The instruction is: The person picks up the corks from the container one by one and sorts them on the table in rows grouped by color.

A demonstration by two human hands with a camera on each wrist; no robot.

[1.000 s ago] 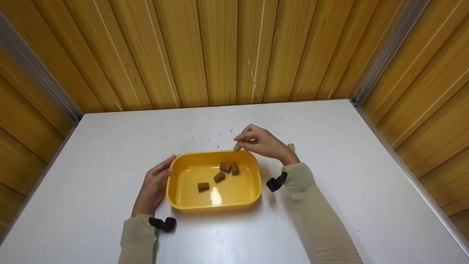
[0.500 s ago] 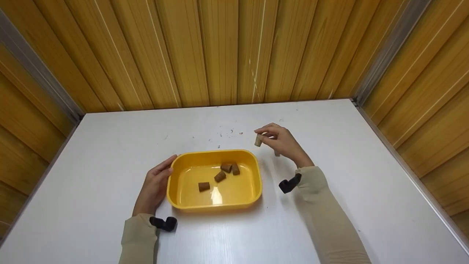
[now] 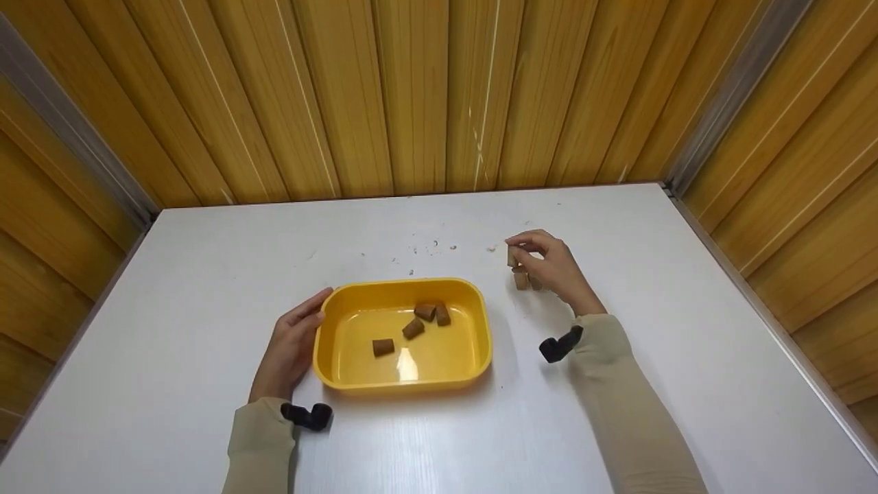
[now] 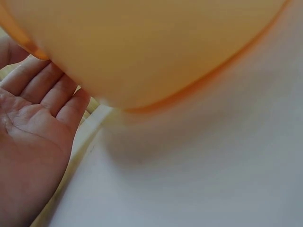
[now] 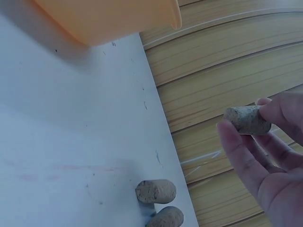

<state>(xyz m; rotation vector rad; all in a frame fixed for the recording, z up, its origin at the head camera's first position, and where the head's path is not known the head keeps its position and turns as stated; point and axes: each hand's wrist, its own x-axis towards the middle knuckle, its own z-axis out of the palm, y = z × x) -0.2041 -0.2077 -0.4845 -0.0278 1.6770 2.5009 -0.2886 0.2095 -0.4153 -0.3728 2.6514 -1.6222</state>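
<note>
While your right hand [image 3: 552,269] pinches a pale cork [image 5: 248,120] upright between thumb and fingertips, your left hand [image 3: 287,346] rests against the nearest end of the yellow tray [image 3: 449,357], its fingers extended along the outer wall and its thumb by the rim. The pinched cork is up off the white table [image 3: 171,288], and just below your right fingertips two more corks [image 5: 156,191] stand close together on the tabletop; you partly cover them in the head view, and I can't tell whether they touch each other. Between your hands, inside the tray, lie four brown corks [image 3: 413,328]: one by itself toward your left hand, the other three grouped toward your right. The tray sits to the left of your right hand, apart from it. Also left of that hand, beyond the tray, small dark specks [image 3: 435,243] dot the tabletop. Each of your wrists carries a black device [image 3: 561,344] at the beige cuff, and beyond both hands rises a wood-patterned wall [image 3: 411,103].
</note>
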